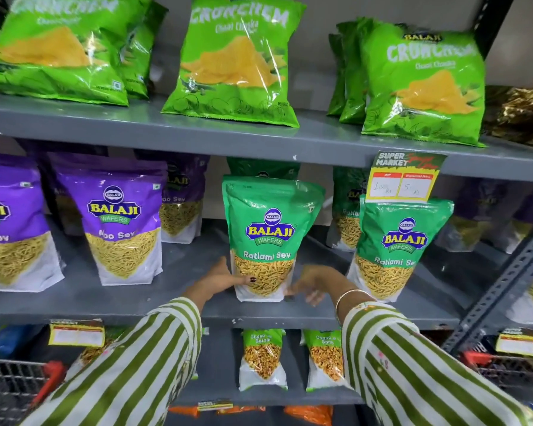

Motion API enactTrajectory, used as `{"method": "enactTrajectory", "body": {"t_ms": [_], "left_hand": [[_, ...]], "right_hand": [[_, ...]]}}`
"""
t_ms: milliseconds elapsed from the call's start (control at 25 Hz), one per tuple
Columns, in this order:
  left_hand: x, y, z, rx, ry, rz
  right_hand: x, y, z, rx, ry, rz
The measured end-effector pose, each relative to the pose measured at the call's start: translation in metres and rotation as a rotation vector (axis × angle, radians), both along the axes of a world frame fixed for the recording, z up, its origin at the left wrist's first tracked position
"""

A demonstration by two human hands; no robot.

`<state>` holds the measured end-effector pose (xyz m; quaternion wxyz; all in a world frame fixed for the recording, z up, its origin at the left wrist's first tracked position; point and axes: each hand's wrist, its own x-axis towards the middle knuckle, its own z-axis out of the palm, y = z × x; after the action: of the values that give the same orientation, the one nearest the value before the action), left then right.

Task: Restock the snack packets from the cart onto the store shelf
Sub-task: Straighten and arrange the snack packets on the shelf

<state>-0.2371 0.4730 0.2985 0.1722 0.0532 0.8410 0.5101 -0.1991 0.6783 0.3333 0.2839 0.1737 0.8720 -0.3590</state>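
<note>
A green Ratlami Sev packet (266, 238) stands upright on the middle shelf (197, 305). My left hand (219, 279) holds its lower left side, thumb across the front. My right hand (313, 285) is at its lower right corner, blurred, fingers spread and loosely touching or just off it. Another Ratlami Sev packet (397, 250) stands to the right, with more green packets behind both. The cart (10, 385) shows as wire mesh with a red corner at the bottom left.
Purple Aloo Sev packets (120, 222) fill the middle shelf's left. Green Crunchem bags (237, 59) line the top shelf. Chana Garam packets (262, 358) stand on the lower shelf. A yellow price tag (402, 179) hangs from the shelf edge. A slotted upright (502, 290) slants at right.
</note>
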Motion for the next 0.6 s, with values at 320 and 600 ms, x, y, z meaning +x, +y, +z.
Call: {"method": "enactTrajectory", "body": {"t_ms": [320,600], "left_hand": [[-0.001,-0.144,-0.008,-0.189,0.147,0.795],[-0.093,-0.266,-0.075,0.179,0.101,0.538]], "right_hand": [[-0.036,-0.151,-0.009,-0.209,0.095,0.352],[-0.111,-0.253,-0.044,-0.53,0.495,-0.02]]}}
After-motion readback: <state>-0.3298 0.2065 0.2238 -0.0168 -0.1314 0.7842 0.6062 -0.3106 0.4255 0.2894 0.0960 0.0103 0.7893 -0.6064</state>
